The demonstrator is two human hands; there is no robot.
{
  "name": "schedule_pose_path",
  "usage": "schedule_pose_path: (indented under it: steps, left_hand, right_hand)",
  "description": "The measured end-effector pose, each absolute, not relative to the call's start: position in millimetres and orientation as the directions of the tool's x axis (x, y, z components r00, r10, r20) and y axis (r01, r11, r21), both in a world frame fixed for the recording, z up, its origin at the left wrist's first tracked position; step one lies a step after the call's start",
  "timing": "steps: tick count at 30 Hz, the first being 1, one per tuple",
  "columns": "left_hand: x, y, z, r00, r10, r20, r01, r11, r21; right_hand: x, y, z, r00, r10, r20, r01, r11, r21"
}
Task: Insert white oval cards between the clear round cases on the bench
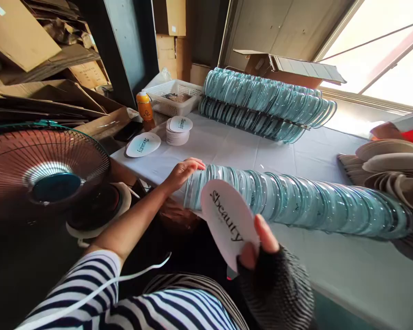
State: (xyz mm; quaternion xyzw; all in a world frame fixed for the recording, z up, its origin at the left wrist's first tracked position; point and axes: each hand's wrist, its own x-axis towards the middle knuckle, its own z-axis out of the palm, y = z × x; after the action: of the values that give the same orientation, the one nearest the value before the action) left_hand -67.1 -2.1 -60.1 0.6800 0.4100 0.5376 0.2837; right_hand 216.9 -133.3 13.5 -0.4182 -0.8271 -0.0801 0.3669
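My right hand (266,263), in a dark fingerless glove, pinches a white oval card (229,220) printed "sbeauty" between thumb and finger. The card is held up in front of a long row of clear plastic domed covers (289,197) nested on their sides along the table's front. My left hand (184,175) lies over the near left end of this row, fingers stretched out along its top rim. Behind it are a stack of the same white cards (177,133) and a loose card (143,145) at the table's left edge.
More clear covers (261,101) stand nested at the back of the white table (223,142). Nearby are a white plastic basket (179,103) and an orange bottle (144,106). A fan (51,178) is at left; pale rounded pieces (395,160) are piled at right.
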Motion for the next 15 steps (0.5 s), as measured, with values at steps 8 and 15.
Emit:
schedule_pose_path:
  steps: [8, 15]
  left_hand:
    - [-29, -6, -82, -0.255, 0.769, 0.586, 0.025, -0.600, 0.800]
    - [-30, -12, -80, -0.297, 0.801, 0.520, 0.050, -0.531, 0.846]
  right_hand:
    - [131, -95, -26, -0.537, 0.744, 0.397, 0.792, 0.607, -0.065]
    - [116, -70, -27, -0.343, 0.937, 0.073, 0.890, 0.349, -0.293]
